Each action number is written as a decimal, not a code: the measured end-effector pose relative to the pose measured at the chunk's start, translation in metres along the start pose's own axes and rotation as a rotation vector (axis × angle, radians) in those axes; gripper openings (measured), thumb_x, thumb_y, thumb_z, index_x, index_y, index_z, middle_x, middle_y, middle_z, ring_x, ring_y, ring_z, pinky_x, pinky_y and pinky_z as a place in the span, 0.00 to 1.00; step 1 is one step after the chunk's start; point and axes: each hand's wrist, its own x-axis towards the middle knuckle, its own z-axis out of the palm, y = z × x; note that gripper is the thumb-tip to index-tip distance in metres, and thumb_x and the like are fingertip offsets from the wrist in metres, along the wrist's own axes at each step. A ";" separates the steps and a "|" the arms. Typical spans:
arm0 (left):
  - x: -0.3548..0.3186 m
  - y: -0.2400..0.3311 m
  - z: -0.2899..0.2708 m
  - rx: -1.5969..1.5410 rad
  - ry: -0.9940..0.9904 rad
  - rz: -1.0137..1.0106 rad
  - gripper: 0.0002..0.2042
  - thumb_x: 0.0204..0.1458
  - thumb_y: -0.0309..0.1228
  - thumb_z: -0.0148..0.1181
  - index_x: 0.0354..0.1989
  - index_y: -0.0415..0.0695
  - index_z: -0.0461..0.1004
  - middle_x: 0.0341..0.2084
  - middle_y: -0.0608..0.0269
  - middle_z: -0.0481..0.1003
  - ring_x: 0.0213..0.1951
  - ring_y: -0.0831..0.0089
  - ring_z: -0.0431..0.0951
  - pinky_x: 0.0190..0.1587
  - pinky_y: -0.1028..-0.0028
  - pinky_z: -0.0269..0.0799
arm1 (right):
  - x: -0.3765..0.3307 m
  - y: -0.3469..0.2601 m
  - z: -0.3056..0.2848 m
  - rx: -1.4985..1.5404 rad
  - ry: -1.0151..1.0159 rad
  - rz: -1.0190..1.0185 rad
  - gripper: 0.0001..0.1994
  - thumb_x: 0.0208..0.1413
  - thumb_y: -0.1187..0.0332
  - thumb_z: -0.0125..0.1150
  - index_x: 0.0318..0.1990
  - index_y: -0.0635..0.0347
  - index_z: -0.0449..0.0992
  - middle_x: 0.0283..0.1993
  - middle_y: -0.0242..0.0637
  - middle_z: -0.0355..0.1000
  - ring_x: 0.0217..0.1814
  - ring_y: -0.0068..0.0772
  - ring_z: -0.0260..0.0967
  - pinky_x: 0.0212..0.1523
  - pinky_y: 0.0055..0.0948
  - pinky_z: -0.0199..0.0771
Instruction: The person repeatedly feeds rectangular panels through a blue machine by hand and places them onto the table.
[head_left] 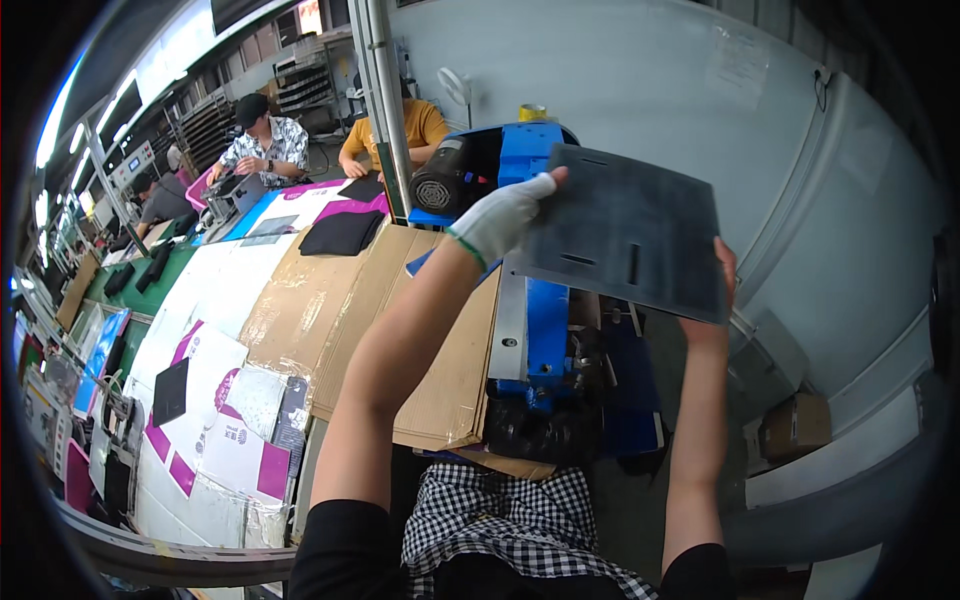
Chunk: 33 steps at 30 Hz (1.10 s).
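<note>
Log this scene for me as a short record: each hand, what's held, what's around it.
Left hand: white glove, grips sheet at its left edge
Right hand: grips sheet at its right edge, partly hidden
Sheet: dark, flat, slotted, partly hiding machine
Machine: blue
Cardboard: left of machine
Co-workers: several, farther off, upper left

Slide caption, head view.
White-gloved left hand and right hand hold a dark grey slotted rectangular sheet, partly hiding a blue machine.

You're in a factory workshop: blue machine (528, 150) with black motor (440, 188) at 12 o'clock, long counter (185, 278) at 9, co-workers (285, 145) around 10–11, loaded racks (303, 84) at 11.
</note>
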 end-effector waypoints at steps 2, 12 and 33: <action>0.018 0.001 0.008 0.189 -0.103 -0.094 0.19 0.55 0.43 0.47 0.42 0.37 0.70 0.39 0.49 0.72 0.37 0.63 0.74 0.39 0.71 0.70 | -0.002 -0.013 -0.022 -0.136 0.160 -0.161 0.14 0.58 0.63 0.44 0.47 0.60 0.68 0.43 0.35 0.71 0.44 0.28 0.68 0.49 0.28 0.65; 0.038 -0.061 -0.103 -0.078 -0.195 -0.195 0.18 0.58 0.44 0.38 0.32 0.43 0.69 0.29 0.59 0.75 0.24 0.75 0.72 0.24 0.81 0.65 | 0.004 0.010 -0.151 -0.207 0.346 0.038 0.17 0.59 0.61 0.41 0.52 0.57 0.65 0.48 0.34 0.69 0.46 0.27 0.67 0.46 0.28 0.67; 0.066 -0.149 -0.210 0.017 -0.004 -0.265 0.40 0.44 0.50 0.59 0.58 0.33 0.52 0.58 0.40 0.52 0.59 0.47 0.54 0.59 0.55 0.49 | -0.017 0.059 -0.098 -0.194 0.013 0.244 0.28 0.55 0.45 0.43 0.52 0.61 0.63 0.43 0.37 0.68 0.36 0.21 0.63 0.37 0.22 0.62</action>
